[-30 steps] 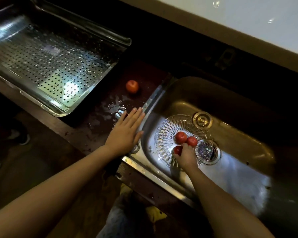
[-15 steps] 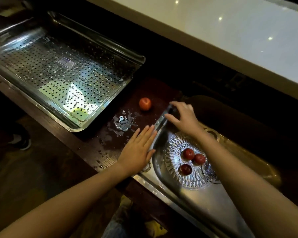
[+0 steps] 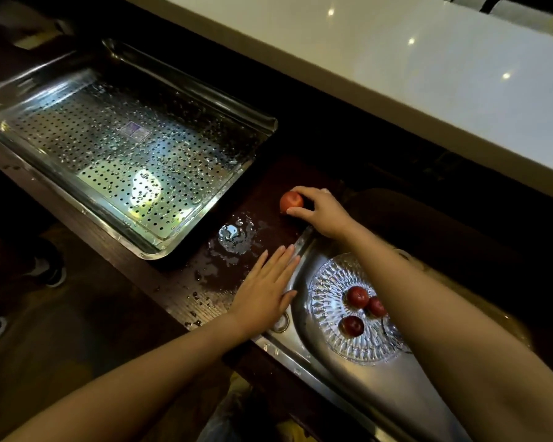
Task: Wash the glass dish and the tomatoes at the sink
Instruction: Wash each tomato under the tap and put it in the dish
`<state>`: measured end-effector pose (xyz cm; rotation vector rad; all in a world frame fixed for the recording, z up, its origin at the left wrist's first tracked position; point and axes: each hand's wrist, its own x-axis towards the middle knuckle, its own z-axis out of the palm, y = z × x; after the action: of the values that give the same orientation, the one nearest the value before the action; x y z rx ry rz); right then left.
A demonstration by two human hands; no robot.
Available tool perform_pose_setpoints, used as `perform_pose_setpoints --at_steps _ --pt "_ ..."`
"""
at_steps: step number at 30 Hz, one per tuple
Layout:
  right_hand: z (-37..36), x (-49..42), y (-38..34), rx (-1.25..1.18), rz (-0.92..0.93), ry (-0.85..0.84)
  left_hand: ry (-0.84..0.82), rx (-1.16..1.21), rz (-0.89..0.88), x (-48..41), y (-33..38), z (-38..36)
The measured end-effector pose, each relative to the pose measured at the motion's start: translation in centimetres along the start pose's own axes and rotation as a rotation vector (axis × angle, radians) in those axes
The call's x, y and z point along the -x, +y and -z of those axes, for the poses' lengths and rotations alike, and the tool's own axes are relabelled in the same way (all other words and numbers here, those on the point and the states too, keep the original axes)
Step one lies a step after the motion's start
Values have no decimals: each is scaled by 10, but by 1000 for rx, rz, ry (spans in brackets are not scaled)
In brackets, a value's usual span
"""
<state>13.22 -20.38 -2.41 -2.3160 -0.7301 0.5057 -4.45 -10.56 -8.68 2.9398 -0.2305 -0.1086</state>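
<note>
A cut-glass dish (image 3: 329,301) lies in the steel sink (image 3: 304,333) with three red tomatoes in it, one of them (image 3: 357,296) near its middle. A fourth tomato (image 3: 290,200) rests on the wet dark counter left of the sink. My right hand (image 3: 321,208) reaches across the sink rim, thumb and fingers curled around that tomato. My left hand (image 3: 265,291) lies flat, fingers together, on the counter at the sink's left rim, holding nothing.
A perforated steel draining tray (image 3: 125,145) fills the counter to the left. A puddle (image 3: 235,234) lies between tray and sink. A white countertop (image 3: 428,68) runs along the back. The floor and a shoe (image 3: 50,272) show below left.
My right hand left the dish in the sink, moved up and left over the rim, and closed around the tomato on the counter. My left hand stayed flat on the counter.
</note>
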Motion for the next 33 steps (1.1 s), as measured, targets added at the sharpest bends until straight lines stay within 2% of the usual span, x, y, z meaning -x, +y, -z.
perform_pose_setpoints --at_steps 3,5,7,10,12,17,22,24,28,30,33 --pt "30 27 7 -158 -39 32 69 189 27 -15 -1 19" --pt "54 53 14 -224 -57 77 143 380 126 -36 3 40" --pt "77 83 21 -251 -58 167 142 608 256 -67 21 65" --pt "104 131 29 -270 -61 316 -16 1068 357 -112 74 97" --pt "117 163 34 -278 -86 412 -183 1237 351 -133 120 112" --pt "125 247 68 -298 -265 678 -528 1215 232 -144 231 128" --pt "106 326 110 -499 -451 954 -782 1127 102 -132 318 103" --pt "98 352 125 -691 -578 1092 -843 1097 69 -126 351 87" --pt "101 385 143 -1252 -828 1289 -921 1098 -37 -114 405 64" --pt "106 392 147 -1392 -914 1420 -924 1109 -59 -111 421 59" --pt "106 398 153 -1464 -884 1527 -939 1141 -81 -110 432 53"
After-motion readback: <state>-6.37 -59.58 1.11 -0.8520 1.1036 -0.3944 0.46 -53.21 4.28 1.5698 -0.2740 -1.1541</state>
